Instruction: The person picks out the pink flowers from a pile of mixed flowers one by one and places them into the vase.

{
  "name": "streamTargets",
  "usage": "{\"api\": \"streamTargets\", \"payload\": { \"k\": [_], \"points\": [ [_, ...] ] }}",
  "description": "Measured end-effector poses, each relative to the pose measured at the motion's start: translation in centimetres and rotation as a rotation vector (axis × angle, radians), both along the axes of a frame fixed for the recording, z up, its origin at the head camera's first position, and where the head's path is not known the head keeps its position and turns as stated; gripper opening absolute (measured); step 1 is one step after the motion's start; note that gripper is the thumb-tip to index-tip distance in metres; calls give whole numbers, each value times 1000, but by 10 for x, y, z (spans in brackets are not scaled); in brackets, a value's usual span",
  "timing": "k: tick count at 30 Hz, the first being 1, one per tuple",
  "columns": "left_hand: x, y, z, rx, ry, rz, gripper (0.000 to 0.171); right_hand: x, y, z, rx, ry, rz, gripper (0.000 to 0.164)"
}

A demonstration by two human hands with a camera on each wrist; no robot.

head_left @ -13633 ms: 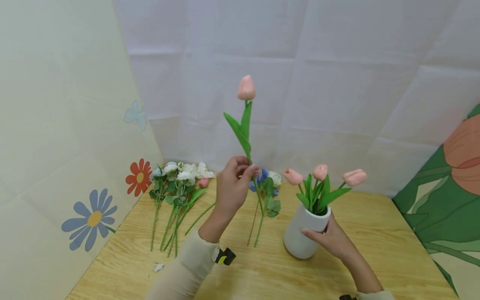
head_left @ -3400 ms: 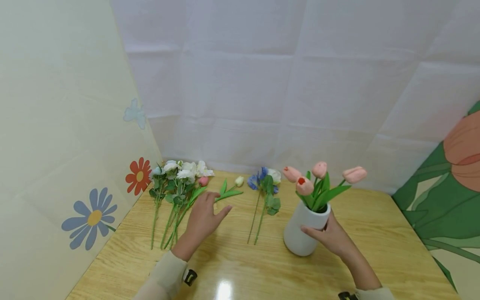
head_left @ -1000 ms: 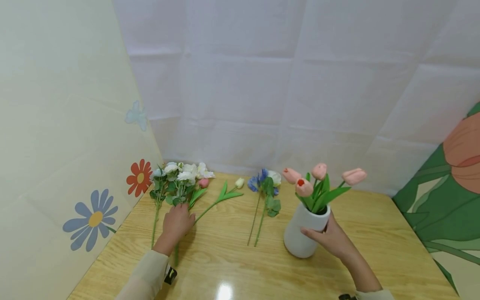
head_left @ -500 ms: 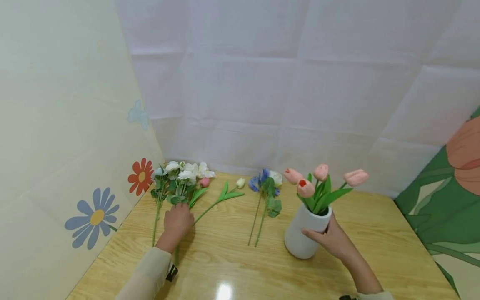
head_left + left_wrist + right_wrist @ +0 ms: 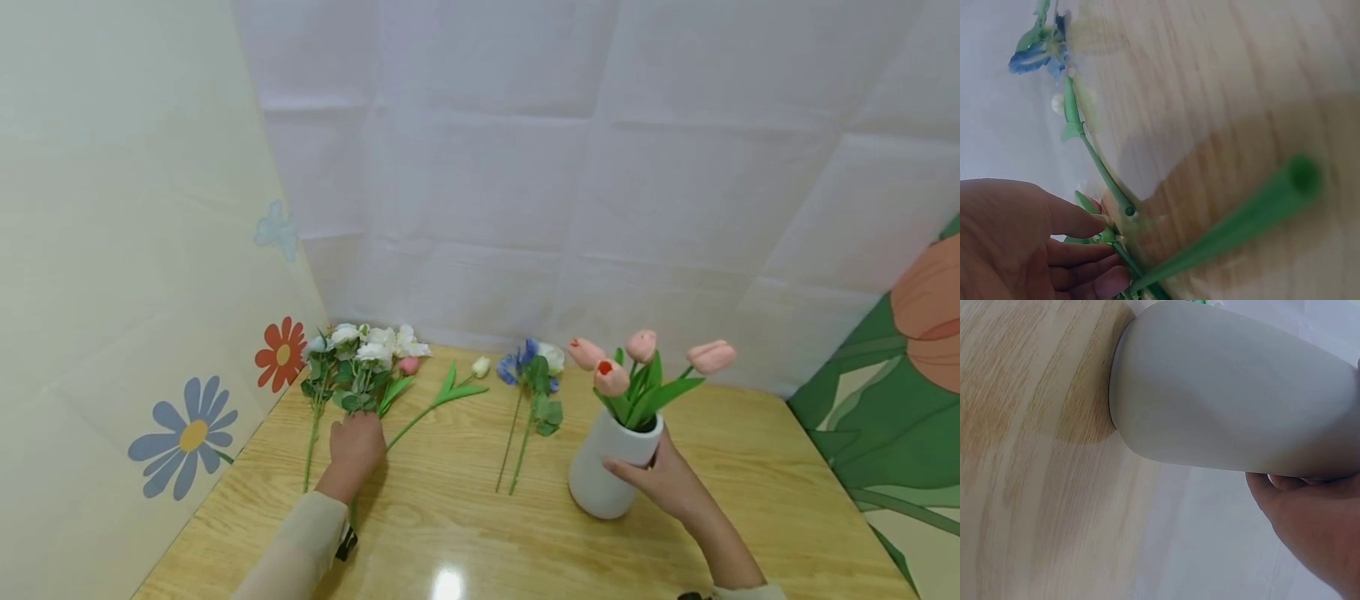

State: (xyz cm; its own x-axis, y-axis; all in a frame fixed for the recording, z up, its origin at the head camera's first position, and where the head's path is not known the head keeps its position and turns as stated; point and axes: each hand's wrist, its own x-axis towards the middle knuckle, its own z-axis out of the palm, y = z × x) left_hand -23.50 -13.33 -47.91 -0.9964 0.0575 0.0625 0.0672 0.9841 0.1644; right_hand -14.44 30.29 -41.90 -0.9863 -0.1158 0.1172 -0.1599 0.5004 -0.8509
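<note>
My left hand (image 5: pixel 357 446) is low over the left bunch of artificial flowers, just below their leaves. In the left wrist view its thumb and fingers pinch a green flower stem (image 5: pixel 1222 234), whose cut end points toward the camera. Which bloom that stem carries is hidden. White flowers (image 5: pixel 375 346) and a pink tulip bud (image 5: pixel 408 365) lie beyond this hand, and a white tulip (image 5: pixel 480 367) lies to its right. My right hand (image 5: pixel 667 479) grips the white vase (image 5: pixel 603 475) from the right side. Several pink tulips (image 5: pixel 611 377) stand in the vase.
Between the hands lie a blue flower (image 5: pixel 508 367) and a white flower (image 5: pixel 551 357) with long stems. A pale blue flower stem (image 5: pixel 311 442) lies at the far left of the wooden table (image 5: pixel 465 533). A pale cloth (image 5: pixel 450 167) hangs behind.
A pink tulip that my left hand held up earlier now stands in the vase. That hand then moved left, past the white tulip, down to the bunch. My right hand stays on the vase.
</note>
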Motion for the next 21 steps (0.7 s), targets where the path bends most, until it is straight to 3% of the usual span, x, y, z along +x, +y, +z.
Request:
{"api": "streamTargets", "payload": {
  "k": [7, 13, 21],
  "points": [
    [-3, 2, 0, -72, 4, -18, 14, 0, 0, -1, 4, 7, -4, 96],
    [-5, 4, -3, -142, 56, -38, 14, 1, 0, -2, 4, 18, -8, 96],
    [-7, 8, -2, -99, 86, -17, 20, 1, 0, -1, 0, 15, -4, 97]
  ]
}}
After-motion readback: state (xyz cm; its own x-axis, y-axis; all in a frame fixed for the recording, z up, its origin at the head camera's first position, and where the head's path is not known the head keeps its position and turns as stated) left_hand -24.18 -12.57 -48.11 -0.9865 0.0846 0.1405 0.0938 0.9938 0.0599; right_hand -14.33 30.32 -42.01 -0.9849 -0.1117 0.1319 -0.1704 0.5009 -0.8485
